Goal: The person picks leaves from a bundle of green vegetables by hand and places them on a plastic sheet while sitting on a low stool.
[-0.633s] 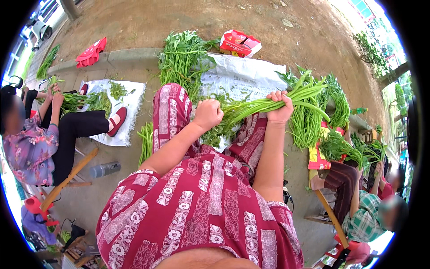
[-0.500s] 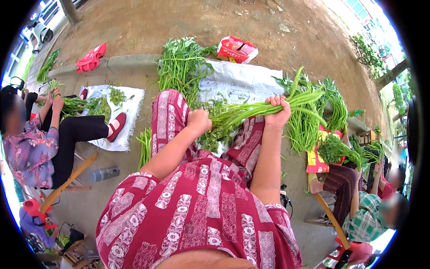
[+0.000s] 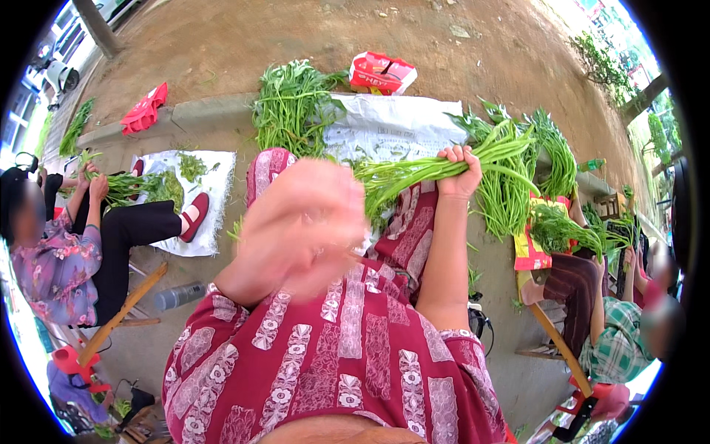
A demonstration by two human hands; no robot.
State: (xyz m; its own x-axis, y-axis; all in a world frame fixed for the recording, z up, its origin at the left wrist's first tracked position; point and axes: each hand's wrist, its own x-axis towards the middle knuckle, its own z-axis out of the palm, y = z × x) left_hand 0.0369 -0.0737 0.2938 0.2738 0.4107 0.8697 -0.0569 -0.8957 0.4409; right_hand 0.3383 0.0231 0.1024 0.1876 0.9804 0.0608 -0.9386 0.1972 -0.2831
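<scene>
My right hand [image 3: 460,172] is closed around a bunch of long green leafy stems [image 3: 403,175], held level above my knees. The thick stem ends stick out to the right of the fist, and the leafy ends point left. Raised close to the camera over my lap, my left hand [image 3: 307,214] is smeared by motion, and its fingers cannot be made out. A white woven sack [image 3: 399,118] with leaves on it lies on the ground beyond my knees. Heaps of greens flank it: one at the left [image 3: 290,115], another at the right [image 3: 506,203].
At the left a seated person [image 3: 55,244] handles greens over a white sheet [image 3: 211,166]. More people sit at the right, one in a green checked shirt [image 3: 617,344]. A grey bottle [image 3: 180,296] lies by a wooden stool. A red-and-white bag [image 3: 382,72] stands past the curb.
My left hand has come up and back toward the camera, away from the leafy ends. My right hand keeps its hold on the stems, almost in place.
</scene>
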